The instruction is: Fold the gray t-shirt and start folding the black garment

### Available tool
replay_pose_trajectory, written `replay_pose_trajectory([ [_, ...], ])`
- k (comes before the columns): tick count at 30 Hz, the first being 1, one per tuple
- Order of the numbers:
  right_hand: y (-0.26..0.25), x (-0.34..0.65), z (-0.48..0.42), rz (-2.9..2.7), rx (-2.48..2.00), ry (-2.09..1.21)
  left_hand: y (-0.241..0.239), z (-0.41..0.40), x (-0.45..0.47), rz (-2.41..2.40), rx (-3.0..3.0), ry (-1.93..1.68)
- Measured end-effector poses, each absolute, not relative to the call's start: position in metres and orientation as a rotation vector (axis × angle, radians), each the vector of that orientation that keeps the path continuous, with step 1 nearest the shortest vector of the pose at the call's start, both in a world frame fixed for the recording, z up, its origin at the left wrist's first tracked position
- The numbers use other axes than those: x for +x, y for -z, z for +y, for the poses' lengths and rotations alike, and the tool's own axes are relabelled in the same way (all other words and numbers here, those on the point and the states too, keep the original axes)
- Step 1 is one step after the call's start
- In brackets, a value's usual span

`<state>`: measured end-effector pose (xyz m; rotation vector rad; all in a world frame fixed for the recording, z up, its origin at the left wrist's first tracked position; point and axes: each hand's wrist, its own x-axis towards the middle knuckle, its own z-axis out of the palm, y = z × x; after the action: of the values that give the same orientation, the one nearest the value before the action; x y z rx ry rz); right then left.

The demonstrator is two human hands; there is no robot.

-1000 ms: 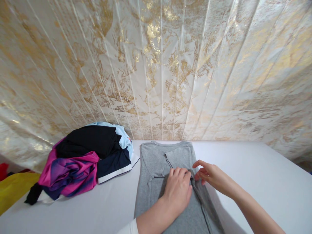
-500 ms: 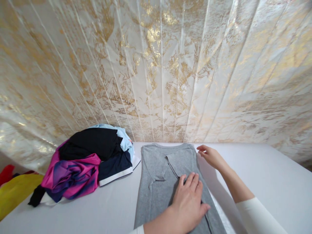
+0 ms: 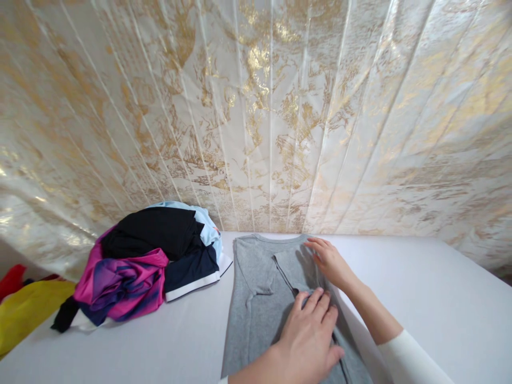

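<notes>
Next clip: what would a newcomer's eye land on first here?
The crinkled gold-and-white backdrop fills the upper frame. Below it, a grey shirt lies flat on the white table, with the left hand pressed on its middle and the right hand near its collar. A bright clothes pile sits to the shirt's left.
</notes>
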<state>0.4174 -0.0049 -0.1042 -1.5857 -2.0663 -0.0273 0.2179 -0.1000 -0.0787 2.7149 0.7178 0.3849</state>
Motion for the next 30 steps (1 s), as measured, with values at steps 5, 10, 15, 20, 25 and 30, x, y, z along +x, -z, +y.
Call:
replay_pose_trajectory([
  [5, 0.078, 0.344, -0.044, -2.191, -1.324, -0.229, 0.069, -0.097, 0.159, 1.0, 2.6, -0.531],
  [10, 0.08, 0.298, -0.063, -2.356, -1.194, -0.347, 0.093, -0.082, 0.083, 1.404, 2.653, -0.437],
  [15, 0.074, 0.305, -0.067, -2.395, -1.261, -0.325, 0.114, -0.095, 0.058, 1.354, 2.808, -0.328],
  [20, 0.063, 0.338, -0.09, -2.296, -1.351, -0.36, 0.113, -0.115, 0.058, 1.263, 2.83, -0.297],
  [25, 0.079, 0.366, -0.13, -2.183, -1.447, -0.359, 0.109, -0.125, 0.055, 1.337, 2.82, -0.355],
  [30, 0.108, 0.374, -0.168, -2.166, -1.477, -0.273, 0.117, -0.142, 0.058, 1.346, 2.833, -0.344],
])
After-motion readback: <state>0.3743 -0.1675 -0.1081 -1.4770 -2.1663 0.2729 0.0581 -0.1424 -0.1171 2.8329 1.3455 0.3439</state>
